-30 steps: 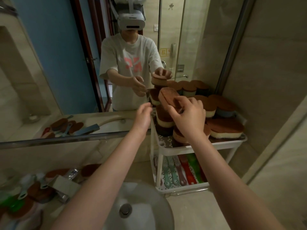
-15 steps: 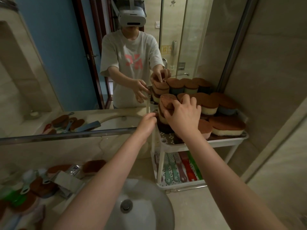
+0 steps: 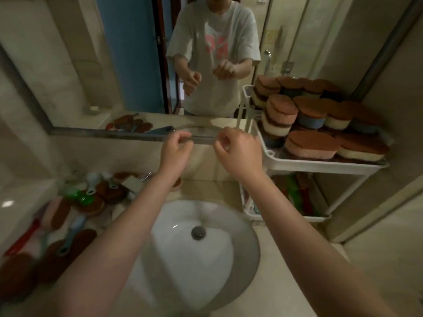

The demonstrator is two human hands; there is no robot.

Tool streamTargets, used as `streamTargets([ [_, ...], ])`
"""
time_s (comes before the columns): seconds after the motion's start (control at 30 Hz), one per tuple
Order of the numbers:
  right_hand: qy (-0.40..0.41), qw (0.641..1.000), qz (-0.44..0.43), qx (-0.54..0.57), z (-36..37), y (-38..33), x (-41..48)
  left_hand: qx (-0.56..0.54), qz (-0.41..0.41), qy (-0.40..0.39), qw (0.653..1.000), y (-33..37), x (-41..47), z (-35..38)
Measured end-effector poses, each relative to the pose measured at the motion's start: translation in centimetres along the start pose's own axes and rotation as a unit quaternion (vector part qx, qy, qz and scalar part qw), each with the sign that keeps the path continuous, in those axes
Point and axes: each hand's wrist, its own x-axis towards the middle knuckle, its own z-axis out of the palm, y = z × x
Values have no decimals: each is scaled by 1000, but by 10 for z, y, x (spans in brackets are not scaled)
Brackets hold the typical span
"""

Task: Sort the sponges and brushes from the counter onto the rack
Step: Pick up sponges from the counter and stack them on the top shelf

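A wide mirror [image 3: 68, 65] filled the wall above a pale stone counter [image 3: 286, 282], and a round white basin [image 3: 183, 259] was sunk in the counter's middle. To the right of the basin stood a white two-tier rack [image 3: 320, 164]. Its top shelf was crowded with brown-topped sponges [image 3: 311, 145], some stacked two and three high, with cream, blue and pink undersides. On its lower shelf lay red and green brushes [image 3: 299, 197], blurred.

On the counter left of the basin, well apart from the rack, lay a loose heap of unsorted sponges [image 3: 57, 259], and among them a pale blue-handled brush [image 3: 73, 232], a red handle [image 3: 25, 236] and a green brush [image 3: 80, 197].

Both forearms reached out over the basin. The left hand [image 3: 175, 149] and the right hand [image 3: 240, 149] hung side by side, near but apart, before the mirror's lower edge. Each had loosely curled fingers and nothing in it. Neither touched the rack or any sponge. The metal drain [image 3: 198, 232] sat at the basin's bottom.
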Motion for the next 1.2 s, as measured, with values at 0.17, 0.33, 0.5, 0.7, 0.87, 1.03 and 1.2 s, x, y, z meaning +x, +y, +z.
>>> streamTargets([
  [0.17, -137, 990, -25, 31, 59, -59, -34, 41, -71, 41, 996, -66, -28, -89],
  [0.33, -262, 961, -44, 70, 117, -117, -65, 88, -154, 85, 980, -130, -62, -174],
  [0.5, -447, 888, -87, 60, 172, -161, -91, 126, -239, 121, 955, -185, -95, -251],
  [0.7, -571, 813, -113, -13, 239, -209, -123, 199, -337, 129, 911, -252, -130, -308],
  [0.87, -535, 841, -75, -13, 279, -232, -154, 305, -378, 88, 870, -288, -153, -325],
  [1.03, -475, 878, -2, -64, 300, -238, -173, 363, -389, 82, 843, -296, -158, -318],
  [1.2, -464, 884, 19, -52, 310, -245, -179, 367, -395, 95, 837, -307, -154, -316],
])
